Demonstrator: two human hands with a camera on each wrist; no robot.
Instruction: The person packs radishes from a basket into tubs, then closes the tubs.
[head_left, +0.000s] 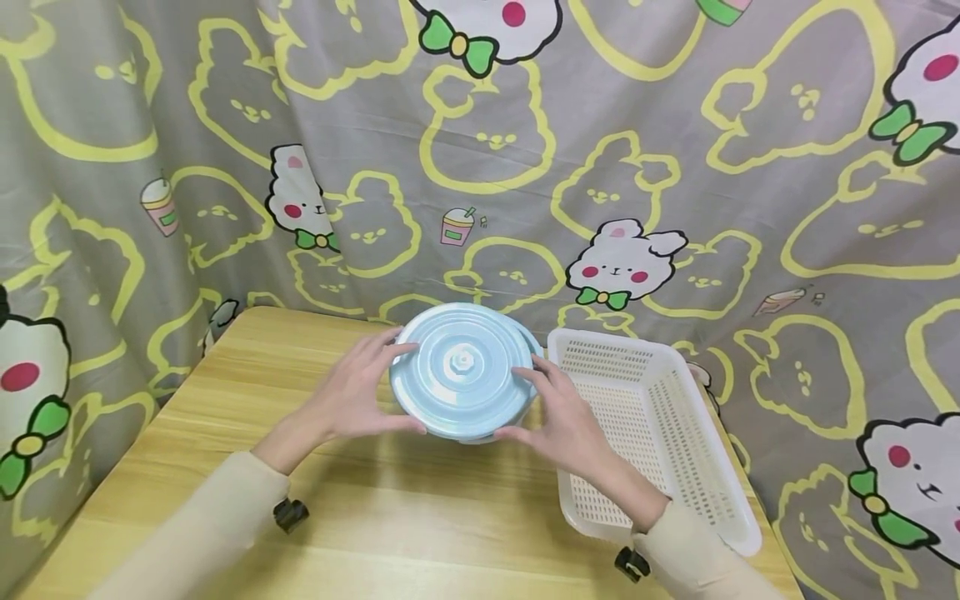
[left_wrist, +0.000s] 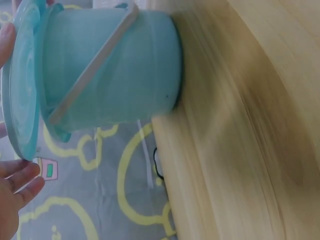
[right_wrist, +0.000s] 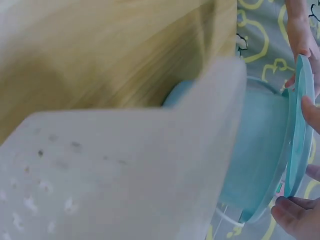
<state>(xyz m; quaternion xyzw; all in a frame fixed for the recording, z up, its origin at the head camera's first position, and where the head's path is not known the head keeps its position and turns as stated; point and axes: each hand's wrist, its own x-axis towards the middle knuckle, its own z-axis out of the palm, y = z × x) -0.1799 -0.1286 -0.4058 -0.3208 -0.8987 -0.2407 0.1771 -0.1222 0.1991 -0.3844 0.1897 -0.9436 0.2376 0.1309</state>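
Note:
A round light-blue lid [head_left: 480, 400] with a white centre knob is held between both hands above a light-blue bucket [left_wrist: 125, 75]. My left hand [head_left: 356, 392] grips the lid's left edge, thumb at the near side and fingers around the far side. On the opposite edge, my right hand [head_left: 566, 417] holds the lid with thumb and fingers spread along the rim. The wrist views show the lid slightly tilted against the bucket's top; whether it touches all round cannot be told. A pale carrying handle [left_wrist: 92, 70] hangs slanted across the bucket's side.
Right of the bucket lies a white slotted plastic basket [head_left: 558, 483], close beside my right forearm. Everything stands on a wood-grain table [head_left: 420, 533]. A grey patterned curtain [head_left: 510, 275] hangs behind the table and along its sides.

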